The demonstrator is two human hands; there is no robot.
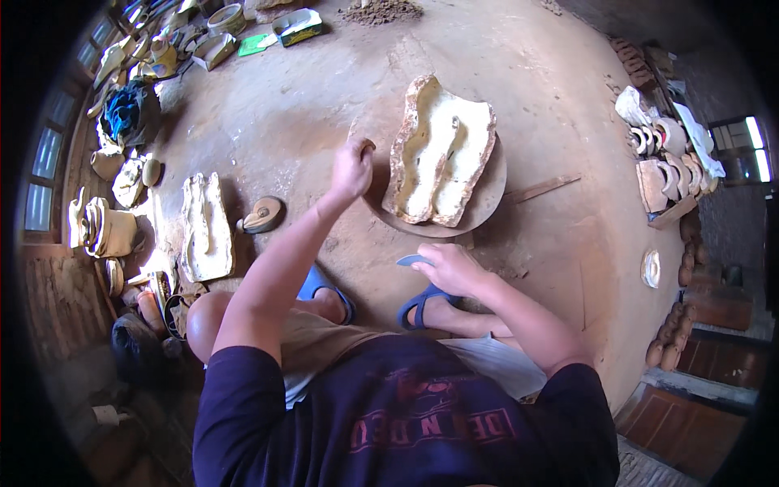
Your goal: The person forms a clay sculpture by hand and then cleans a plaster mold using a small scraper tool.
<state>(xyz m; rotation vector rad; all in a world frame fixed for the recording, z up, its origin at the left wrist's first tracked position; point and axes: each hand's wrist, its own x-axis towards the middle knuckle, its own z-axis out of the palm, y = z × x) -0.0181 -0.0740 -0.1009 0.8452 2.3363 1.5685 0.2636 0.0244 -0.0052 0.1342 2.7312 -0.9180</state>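
Observation:
A cream-coloured, rough-edged plaster mould (438,158) with long hollows lies on a round turntable board (493,191) in front of me. My left hand (354,169) is closed in a fist by the board's left edge. A bit of brown shows at its fingers, but I cannot make out what it is. Nearer to me, my right hand (456,269) grips a thin, flat, blue-grey scraper-like piece (412,260) whose edge points left. That hand is apart from the mould, just below the board's near rim.
A second pale mould half (206,231) lies on the floor to the left, beside a round brown wooden tool (264,215). A wooden stick (542,188) reaches out right of the board. Curved mould pieces (673,174) are stacked far right. Boxes and pots crowd the upper left.

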